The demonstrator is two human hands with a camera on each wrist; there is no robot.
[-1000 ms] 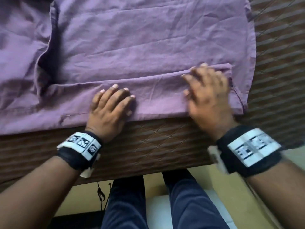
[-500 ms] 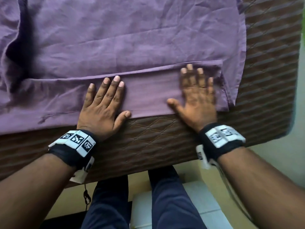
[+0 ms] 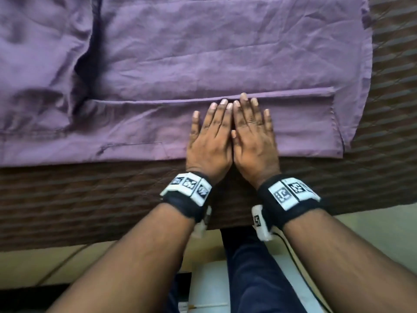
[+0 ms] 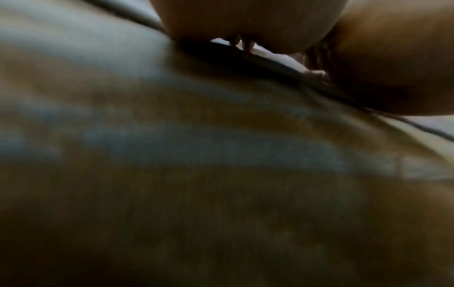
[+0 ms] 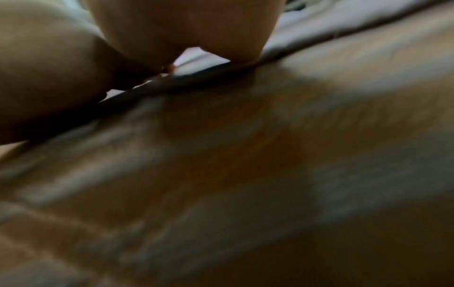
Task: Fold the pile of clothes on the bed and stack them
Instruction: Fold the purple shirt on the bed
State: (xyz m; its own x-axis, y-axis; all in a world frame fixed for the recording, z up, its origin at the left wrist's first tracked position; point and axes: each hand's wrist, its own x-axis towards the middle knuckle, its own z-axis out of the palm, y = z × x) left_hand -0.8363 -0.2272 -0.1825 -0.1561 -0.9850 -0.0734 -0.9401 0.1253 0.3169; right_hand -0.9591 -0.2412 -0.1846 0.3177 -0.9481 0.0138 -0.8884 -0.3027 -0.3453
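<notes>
A purple garment [image 3: 203, 53] lies spread flat on the bed, filling the upper part of the head view. Its near side is folded over into a long band [image 3: 140, 125] along the front. My left hand [image 3: 212, 132] and right hand [image 3: 252, 129] lie side by side, palms down, on that band, fingers straight and touching each other at the middle. Both wrist views are dark and blurred, showing only the heels of the hands on cloth.
The brown quilted bed cover [image 3: 90, 195] shows in front of and to the right of the garment. The bed's front edge runs just behind my wrists. My legs in dark trousers [image 3: 255, 272] and a pale floor lie below it.
My hands were apart on the folded band; they have slid toward each other and now meet at its middle. The view shifted left over the garment.
</notes>
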